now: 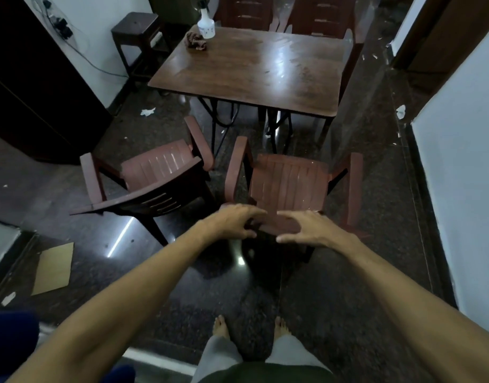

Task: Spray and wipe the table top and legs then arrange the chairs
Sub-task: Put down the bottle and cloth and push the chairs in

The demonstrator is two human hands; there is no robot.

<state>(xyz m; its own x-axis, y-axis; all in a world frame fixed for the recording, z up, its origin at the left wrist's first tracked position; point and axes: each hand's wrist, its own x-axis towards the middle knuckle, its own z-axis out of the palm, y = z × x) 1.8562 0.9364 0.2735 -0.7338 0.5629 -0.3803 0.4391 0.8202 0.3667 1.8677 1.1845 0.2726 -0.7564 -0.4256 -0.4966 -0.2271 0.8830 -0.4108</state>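
Floor gap between table and chair, left hand, right hand, fingers spread

Both arms stretched forward, forearms bare. Left hand palm down, fingers half-curled. Right hand alongside, thumb and fingers apart, clawed open. Hands near, not touching.

Left hand and right hand hover at the backrest of the near chair, fingers curved, perhaps touching.
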